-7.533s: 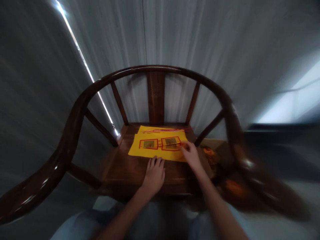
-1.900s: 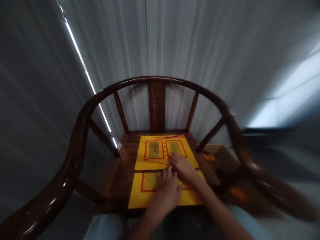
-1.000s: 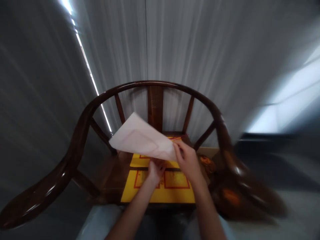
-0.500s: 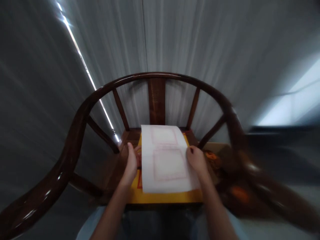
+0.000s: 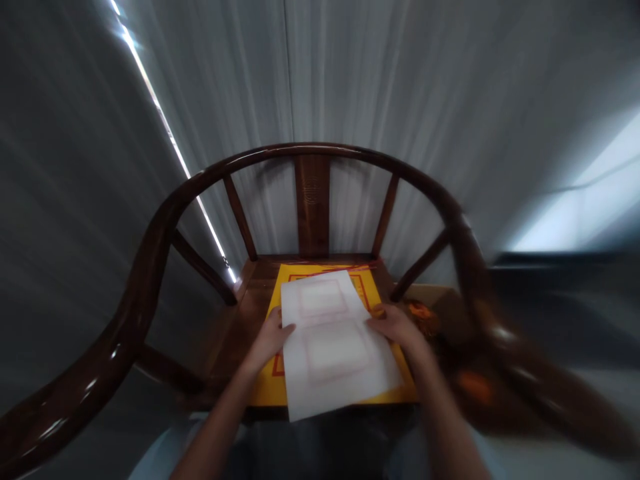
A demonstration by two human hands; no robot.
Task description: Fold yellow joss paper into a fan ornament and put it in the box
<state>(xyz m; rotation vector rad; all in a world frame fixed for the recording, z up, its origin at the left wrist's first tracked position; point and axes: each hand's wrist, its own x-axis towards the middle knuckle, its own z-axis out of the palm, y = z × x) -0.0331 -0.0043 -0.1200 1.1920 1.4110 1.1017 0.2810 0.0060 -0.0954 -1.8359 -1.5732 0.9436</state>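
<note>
A white sheet of paper (image 5: 325,347) with faint pink-red frames showing on it is held between my two hands, tilted slightly. My left hand (image 5: 273,337) pinches its left edge, thumb on top. On the opposite side my right hand (image 5: 395,325) grips the right edge, thumb over the paper and fingers curled beneath. Under the sheet lies yellow paper (image 5: 287,272) with red printed borders, spread on the wooden chair seat (image 5: 240,327). The white sheet hides most of the yellow paper; whether it is one sheet or a stack I cannot tell.
The chair's curved dark armrest (image 5: 145,280) wraps around both sides and the back, with a carved back slat (image 5: 313,207) in the middle. A grey curtain-like wall (image 5: 345,73) stands behind. Right of the seat, blurred orange items (image 5: 423,317) sit by a cardboard box (image 5: 445,297).
The white sheet has come down toward me and turned a little, baring more yellow paper at the back. My left thumb now lies over its edge.
</note>
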